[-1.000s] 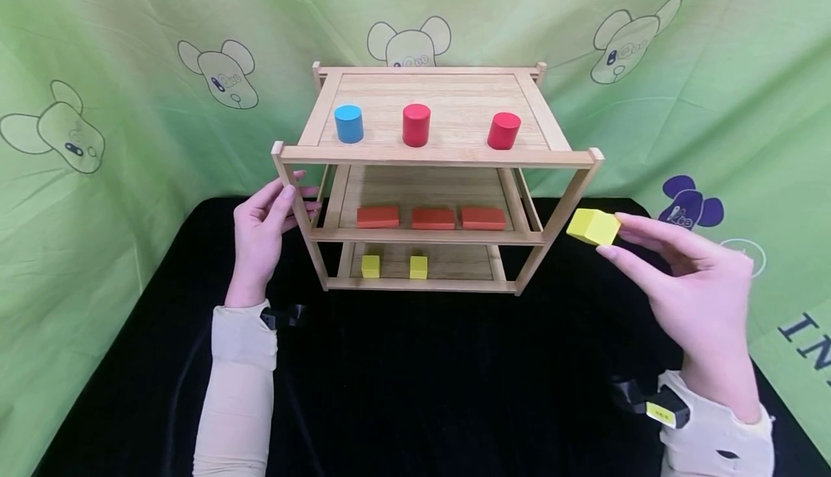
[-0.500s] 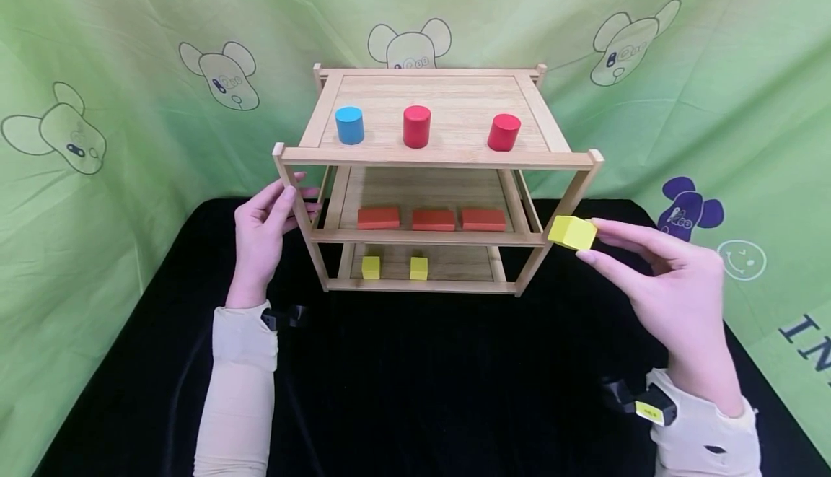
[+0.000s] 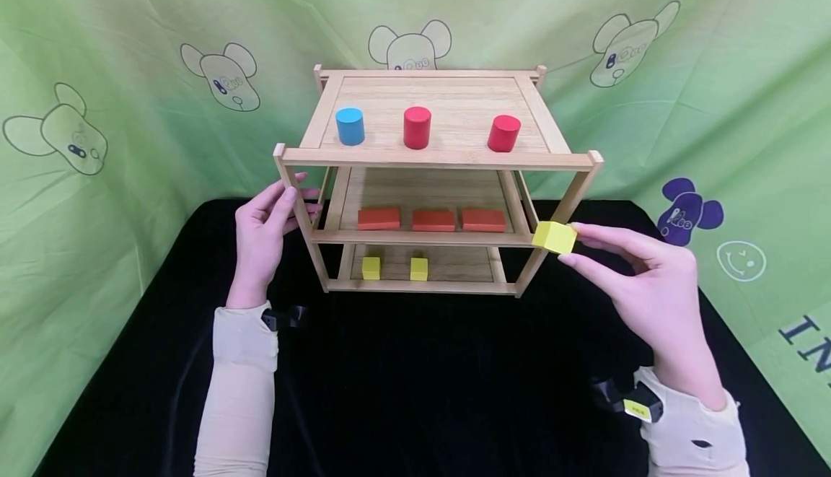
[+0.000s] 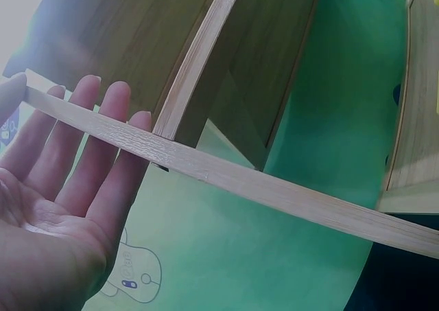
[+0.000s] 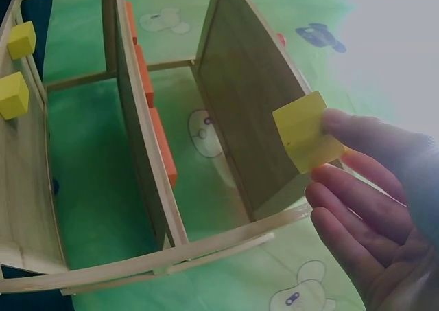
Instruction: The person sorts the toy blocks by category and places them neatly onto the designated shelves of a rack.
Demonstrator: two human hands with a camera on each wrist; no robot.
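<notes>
A three-tier wooden shelf (image 3: 428, 157) stands at the centre of the head view. My left hand (image 3: 260, 235) holds its front left post (image 4: 226, 177), thumb in front and fingers behind. Between thumb and fingertips, my right hand (image 3: 649, 289) pinches a yellow cube (image 3: 554, 237). From the head, this cube overlaps the front right post near the middle tier; whether they touch, I cannot tell. Two more yellow cubes, one left (image 3: 371, 268) and one right (image 3: 418, 269), sit on the bottom tier. The right wrist view shows the pinched cube (image 5: 305, 132) close up.
Three red-orange blocks (image 3: 433, 221) lie in a row on the middle tier. Up top stand a blue cylinder (image 3: 350, 127) and two red cylinders, one central (image 3: 417, 128) and one at right (image 3: 503, 134). Black cloth (image 3: 415, 376) covers the table before a green curtain (image 3: 143, 15).
My right hand has moved left and slightly down with the yellow cube, from beside the shelf to its front right post. The left hand keeps its place on the left post.
</notes>
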